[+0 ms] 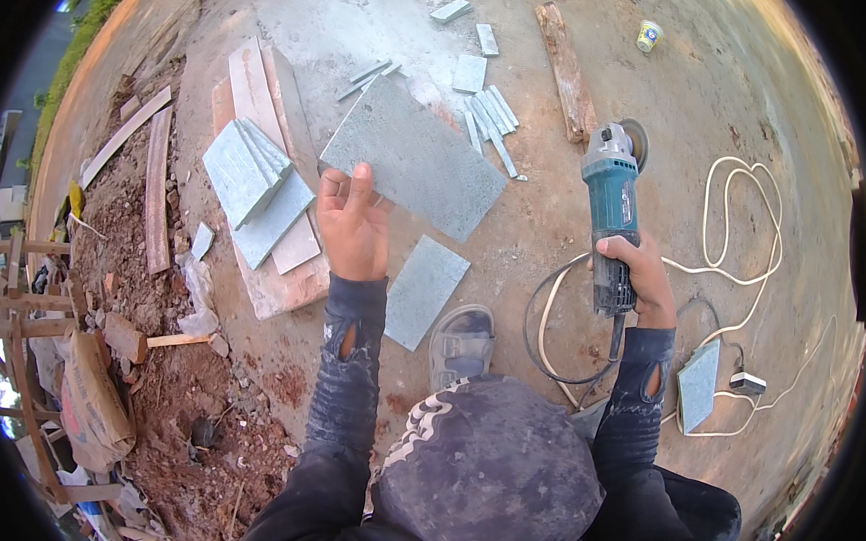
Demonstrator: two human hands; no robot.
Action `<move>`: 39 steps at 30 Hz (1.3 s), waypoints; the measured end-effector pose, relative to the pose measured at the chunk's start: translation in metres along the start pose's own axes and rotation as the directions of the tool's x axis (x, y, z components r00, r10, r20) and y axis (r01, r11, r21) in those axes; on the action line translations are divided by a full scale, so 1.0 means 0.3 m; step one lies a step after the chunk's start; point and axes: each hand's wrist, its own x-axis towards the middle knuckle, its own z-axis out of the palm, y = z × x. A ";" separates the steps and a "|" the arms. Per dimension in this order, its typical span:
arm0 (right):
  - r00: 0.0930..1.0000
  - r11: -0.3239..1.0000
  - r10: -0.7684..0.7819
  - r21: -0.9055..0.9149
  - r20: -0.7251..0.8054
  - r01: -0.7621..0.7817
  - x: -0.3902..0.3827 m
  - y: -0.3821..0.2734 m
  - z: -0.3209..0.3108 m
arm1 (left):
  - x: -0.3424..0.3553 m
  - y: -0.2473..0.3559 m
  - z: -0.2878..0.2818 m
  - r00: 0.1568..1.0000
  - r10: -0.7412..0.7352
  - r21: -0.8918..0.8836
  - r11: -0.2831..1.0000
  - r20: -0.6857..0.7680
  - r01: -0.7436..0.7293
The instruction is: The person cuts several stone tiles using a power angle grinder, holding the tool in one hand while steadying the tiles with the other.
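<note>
Thumb and fingers of our left hand [353, 230] are clamped on the near left edge of a broad, four-sided grey-green stone tile [419, 156], ahead of us and left of centre. Well apart from it, our right hand [641, 275] is wrapped around the dark rear body of a teal-and-black angle grinder [613, 202], its round disc [635, 141] at the far end.

We judge the one-edge grip to be the weak point: the tile could swivel or slip, and a knocked corner might chip. We cannot tell whether its underside rests on anything, nor whether the disc is turning; if it is, a swing to the left would bring it toward our ungloved fingers. The looping black rubbery cable [527, 324] could snag, and the frayed dark cloth sleeve [346, 388], holed near the wrist, could catch.

The tile looks flat, dull and faintly speckled. Paler blue-green stone tiles [244, 172] lie fanned over pinkish slabs [290, 285] at left; narrow stone strips [496, 111] are scattered at the far side on dusty, gritty ground [545, 209].
</note>
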 end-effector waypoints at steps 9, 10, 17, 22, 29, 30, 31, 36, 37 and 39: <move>1.000 1.000 0.015 -0.005 0.000 -0.015 -0.002 -0.013 -0.013 | 0.003 0.004 -0.019 0.997 -0.022 -0.077 0.997 0.075 0.028; 1.000 1.000 0.019 -0.012 0.002 -0.018 -0.004 -0.013 -0.014 | 0.004 0.003 -0.025 0.995 -0.021 -0.085 0.996 0.099 0.030; 1.000 1.000 0.016 -0.023 0.003 -0.016 -0.004 0.000 -0.021 | -0.004 0.009 0.007 0.968 -0.241 -0.186 0.950 0.073 0.251; 1.000 1.000 -0.008 0.009 -0.008 0.008 -0.013 -0.009 -0.007 | -0.009 0.013 -0.003 0.949 -0.294 -0.271 0.910 0.115 0.315; 1.000 1.000 0.019 0.001 0.010 -0.019 -0.008 -0.007 -0.013 | -0.013 0.018 -0.013 0.943 -0.274 -0.323 0.890 0.188 0.323; 1.000 1.000 0.012 0.002 0.001 -0.012 -0.010 -0.009 -0.010 | -0.015 0.016 -0.010 0.945 -0.268 -0.337 0.886 0.190 0.319; 1.000 1.000 0.006 0.004 -0.008 -0.006 -0.011 -0.010 -0.010 | -0.017 0.014 -0.007 0.946 -0.262 -0.352 0.881 0.192 0.315; 1.000 1.000 0.013 -0.019 -0.014 -0.013 -0.008 -0.010 -0.011 | -0.036 0.001 -0.004 0.950 -0.252 -0.415 0.857 0.184 0.307; 1.000 1.000 0.013 -0.018 -0.017 -0.013 -0.009 -0.011 -0.007 | -0.039 -0.002 -0.010 0.950 -0.248 -0.428 0.850 0.191 0.308; 1.000 0.999 0.012 -0.031 -0.024 -0.013 -0.006 -0.007 -0.008 | -0.054 -0.010 -0.011 0.941 -0.269 -0.459 0.823 0.204 0.335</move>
